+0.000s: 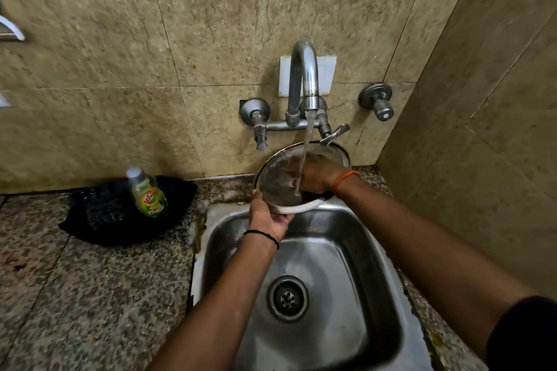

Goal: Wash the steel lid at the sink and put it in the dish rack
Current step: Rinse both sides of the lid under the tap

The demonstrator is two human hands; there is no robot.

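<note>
A round steel lid (275,178) is held tilted over the back of the steel sink (370,250), its hollow side facing me. My left hand (266,215) grips its lower left rim. My right hand (313,173) lies inside the lid, fingers against the metal, right under the water stream. Water runs from the curved tap (304,75) onto my right hand and the lid. I cannot tell whether my right hand holds a scrubber. A small piece of metal rack (10,30) shows at the far left edge, blurred.
A dish soap bottle (147,193) stands on a black cloth (99,214) on the granite counter (75,295), left of the sink. Tap handles (260,129) stick out from the tiled wall. A side wall closes in on the right. The drain (287,298) lies below my arms.
</note>
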